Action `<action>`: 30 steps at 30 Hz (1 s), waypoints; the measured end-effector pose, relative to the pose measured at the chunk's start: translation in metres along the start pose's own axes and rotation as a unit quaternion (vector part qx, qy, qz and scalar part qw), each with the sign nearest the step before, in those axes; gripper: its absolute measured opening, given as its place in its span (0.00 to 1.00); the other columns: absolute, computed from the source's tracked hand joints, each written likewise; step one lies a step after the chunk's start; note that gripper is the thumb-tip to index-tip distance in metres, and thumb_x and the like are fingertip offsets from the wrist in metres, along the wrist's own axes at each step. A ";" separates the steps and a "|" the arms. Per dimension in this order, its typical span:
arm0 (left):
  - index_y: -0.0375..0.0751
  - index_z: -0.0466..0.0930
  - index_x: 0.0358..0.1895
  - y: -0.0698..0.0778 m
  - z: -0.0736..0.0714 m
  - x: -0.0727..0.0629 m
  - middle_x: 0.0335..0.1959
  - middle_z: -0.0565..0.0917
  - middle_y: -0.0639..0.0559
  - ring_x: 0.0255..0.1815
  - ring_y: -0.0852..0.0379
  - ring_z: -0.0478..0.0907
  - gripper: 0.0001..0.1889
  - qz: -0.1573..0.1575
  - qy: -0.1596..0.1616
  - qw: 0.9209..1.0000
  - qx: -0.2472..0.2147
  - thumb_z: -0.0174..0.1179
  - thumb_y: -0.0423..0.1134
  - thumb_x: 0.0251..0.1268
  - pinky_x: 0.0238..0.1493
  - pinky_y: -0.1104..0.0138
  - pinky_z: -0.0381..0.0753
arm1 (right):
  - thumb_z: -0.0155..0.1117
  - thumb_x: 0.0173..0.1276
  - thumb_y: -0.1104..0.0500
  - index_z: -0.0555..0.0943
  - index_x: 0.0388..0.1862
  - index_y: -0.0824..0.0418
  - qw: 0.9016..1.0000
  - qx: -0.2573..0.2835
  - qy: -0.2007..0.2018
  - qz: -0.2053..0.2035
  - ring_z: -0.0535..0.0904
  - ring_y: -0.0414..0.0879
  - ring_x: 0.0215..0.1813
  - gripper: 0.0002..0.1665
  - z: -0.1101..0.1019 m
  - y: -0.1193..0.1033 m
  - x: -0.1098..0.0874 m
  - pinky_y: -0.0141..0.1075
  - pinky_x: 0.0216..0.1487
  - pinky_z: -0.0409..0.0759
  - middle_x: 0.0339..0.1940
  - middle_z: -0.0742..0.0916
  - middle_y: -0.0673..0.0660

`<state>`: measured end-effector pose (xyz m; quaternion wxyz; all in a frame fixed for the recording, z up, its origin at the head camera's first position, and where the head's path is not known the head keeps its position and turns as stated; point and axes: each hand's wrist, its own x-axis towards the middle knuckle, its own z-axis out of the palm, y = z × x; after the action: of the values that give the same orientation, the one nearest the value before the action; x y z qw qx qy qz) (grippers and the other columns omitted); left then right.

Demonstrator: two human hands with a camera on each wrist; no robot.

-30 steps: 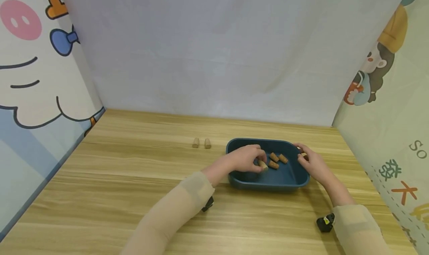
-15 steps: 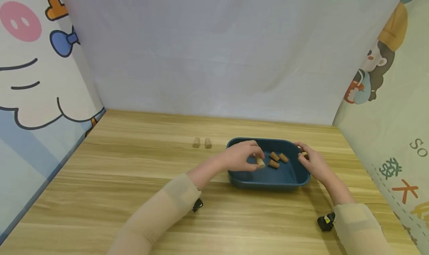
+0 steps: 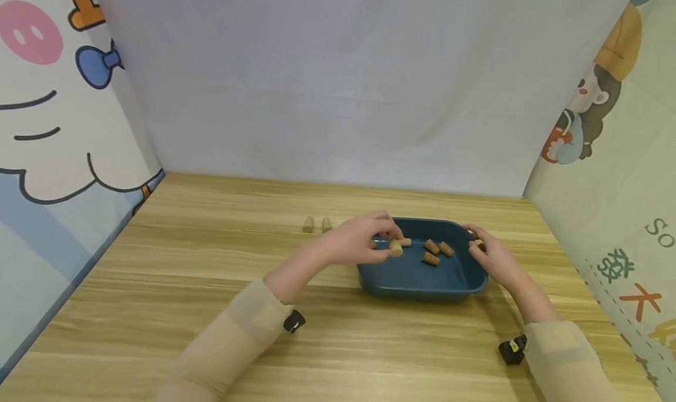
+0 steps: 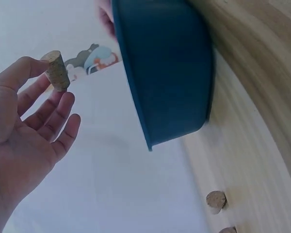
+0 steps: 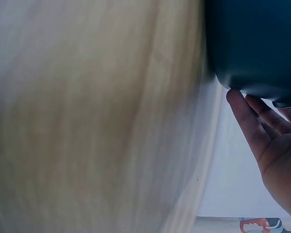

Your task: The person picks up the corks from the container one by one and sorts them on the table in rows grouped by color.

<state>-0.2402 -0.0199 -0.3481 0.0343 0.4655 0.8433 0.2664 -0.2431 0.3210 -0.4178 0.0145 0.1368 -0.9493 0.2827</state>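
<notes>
My left hand pinches a tapered cork stopper between thumb and fingers, above the left part of a dark blue dish. The left wrist view shows this cork tilted at the fingertips, apart from the dish. Several brown corks lie on the dish's bottom, and a lighter cork shows just behind the held one. At the dish's right end, my right hand grips the rim. In the right wrist view its fingers touch the dish's outer wall.
Two light corks stand side by side on the wooden table, left of the dish. A white backdrop rises behind the table. Printed panels stand at the left and right sides.
My left hand has lifted the cork from inside the dish and carried it left and up. The lighter cork behind has come into view. My right hand stays at the dish's right end.
</notes>
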 end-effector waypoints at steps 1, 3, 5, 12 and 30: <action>0.44 0.77 0.54 0.000 -0.002 -0.003 0.48 0.75 0.54 0.45 0.61 0.73 0.15 -0.001 0.003 1.000 -0.001 0.57 0.38 0.65 0.42 0.72 0.74 | 0.44 0.75 0.60 0.61 0.69 0.68 1.000 0.000 -0.001 0.001 0.79 0.67 0.48 0.26 0.000 0.000 0.001 0.50 0.39 0.80 0.57 0.74 0.76; 0.45 0.77 0.53 -0.001 -0.006 -0.008 0.48 0.75 0.54 0.44 0.62 0.72 0.14 0.002 0.013 1.000 -0.006 0.58 0.37 0.65 0.41 0.72 0.73 | 0.44 0.75 0.60 0.61 0.70 0.67 1.000 -0.002 -0.004 0.003 0.79 0.67 0.49 0.26 0.001 -0.001 0.002 0.48 0.38 0.80 0.58 0.74 0.76; 0.45 0.78 0.52 -0.003 -0.009 -0.013 0.48 0.76 0.54 0.44 0.61 0.73 0.14 0.010 0.024 1.000 -0.011 0.58 0.36 0.64 0.43 0.69 0.75 | 0.44 0.75 0.60 0.61 0.70 0.66 1.000 -0.004 -0.005 0.004 0.80 0.66 0.48 0.26 0.002 -0.001 0.002 0.46 0.36 0.79 0.58 0.74 0.76; 0.45 0.77 0.52 -0.012 -0.020 -0.028 0.52 0.75 0.54 0.51 0.54 0.74 0.14 0.026 0.054 0.998 -0.032 0.59 0.34 0.63 0.51 0.62 0.76 | 0.44 0.75 0.61 0.61 0.69 0.67 1.000 0.004 -0.002 0.003 0.81 0.62 0.44 0.26 0.001 -0.001 0.002 0.39 0.30 0.74 0.57 0.74 0.76; 0.45 0.79 0.50 -0.047 -0.041 -0.070 0.53 0.77 0.52 0.55 0.56 0.73 0.17 0.003 0.153 0.988 -0.036 0.62 0.27 0.57 0.55 0.60 0.76 | 0.44 0.74 0.63 0.61 0.69 0.69 1.000 0.007 0.003 -0.004 0.81 0.64 0.44 0.26 0.003 0.003 0.004 0.45 0.35 0.79 0.55 0.75 0.77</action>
<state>-0.2492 -0.1130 -0.3491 -0.0789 0.4205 0.8270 0.3647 -0.2473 0.3214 -0.4216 0.0179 0.1396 -0.9466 0.2899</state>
